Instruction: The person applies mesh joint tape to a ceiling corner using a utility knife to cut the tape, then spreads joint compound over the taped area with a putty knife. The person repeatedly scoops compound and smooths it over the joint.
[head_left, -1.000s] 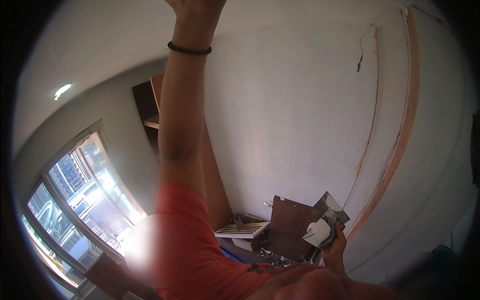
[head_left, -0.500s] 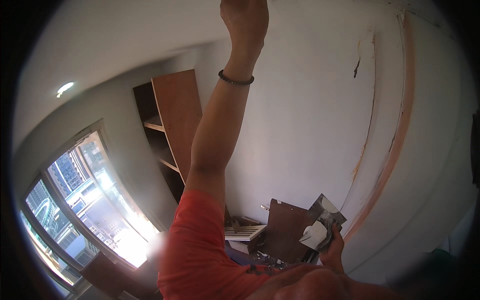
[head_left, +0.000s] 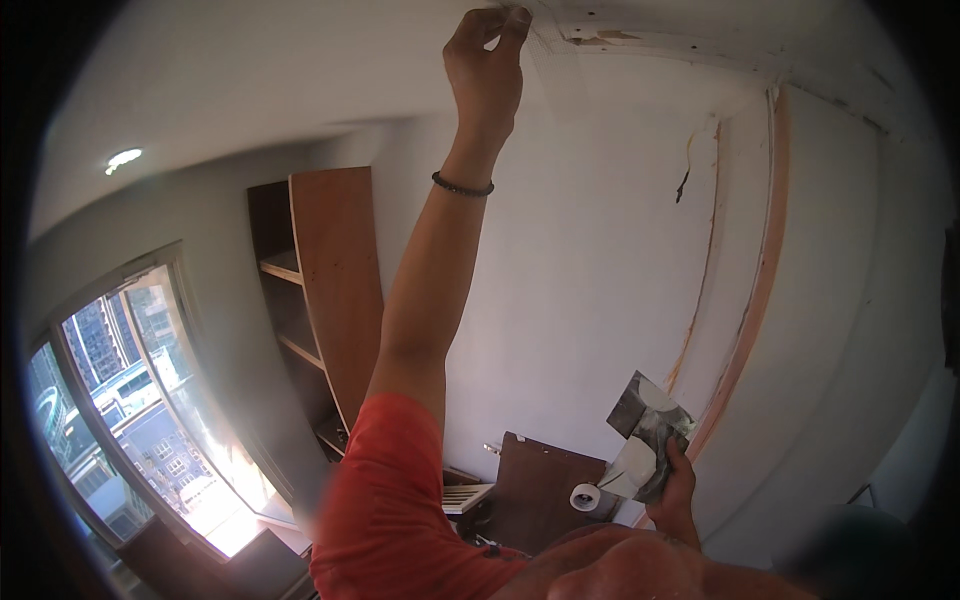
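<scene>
My left hand (head_left: 487, 75) is raised against the ceiling. Its thumb and fingers are pinched together, and what they hold, if anything, is too small to make out. A dark beaded bracelet (head_left: 462, 186) circles that wrist, below which the bare forearm runs into a red sleeve. Lower right, my right hand (head_left: 676, 498) is closed round grey metal putty knives (head_left: 630, 403), with white putty (head_left: 632, 466) on their flat blades. Beside the blades is a white roll of tape (head_left: 585, 497); whether the hand holds it too, I cannot tell.
A tall brown shelf unit (head_left: 335, 260) leans at the left near a bright window (head_left: 150, 410). Brown boards (head_left: 540, 485) lie low against the white wall. At the right, an orange-brown vertical strip (head_left: 765, 270) runs up to a seam in the ceiling (head_left: 640, 42).
The view has shifted so that more ceiling shows, and my left hand's fingers now appear pinched at the ceiling. The white tape roll has come into sight beside the putty knives.
</scene>
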